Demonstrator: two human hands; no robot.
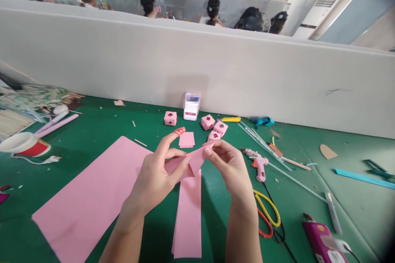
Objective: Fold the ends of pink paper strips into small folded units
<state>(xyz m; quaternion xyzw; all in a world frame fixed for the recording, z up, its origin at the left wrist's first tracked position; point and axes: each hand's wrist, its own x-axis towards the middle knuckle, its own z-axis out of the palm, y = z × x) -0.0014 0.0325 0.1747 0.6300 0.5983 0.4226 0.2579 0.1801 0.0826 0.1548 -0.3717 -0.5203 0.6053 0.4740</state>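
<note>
Green work surface (217, 222), white partition (197, 57) across the back, people (212, 10) beyond it.

Folded pink paper (197, 161) is up off the surface, center, over the far end of the long pink strips (190, 222). Both hands on it. Left hand (157, 172): thumb in front, fingers behind, gripping the left part. Right hand (230, 164): thumb and fingers pinch the upper right end. Two-point grip probably keeps the piece taut and the fold controlled. Left index tip, with a red wrap (180, 131), sits raised, likely to keep it out of the way.

Strips lie stacked, lengthwise to the person; small pink squares (187, 139) lie together just beyond the hands. Looks sorted by size. Large pink sheet (86, 201) is off left, which leaves the middle for handwork.

Phone (191, 109) stands near the partition, screen facing the person, presumably for viewing; can't see the prop. One pink paper box (170, 118) left of it, three boxes (207, 122) clustered right.

Right side: pink glue gun (261, 166), grip toward the near side, probably for easy reach. Scissors (274, 205) nearby, only handles showing.
</note>
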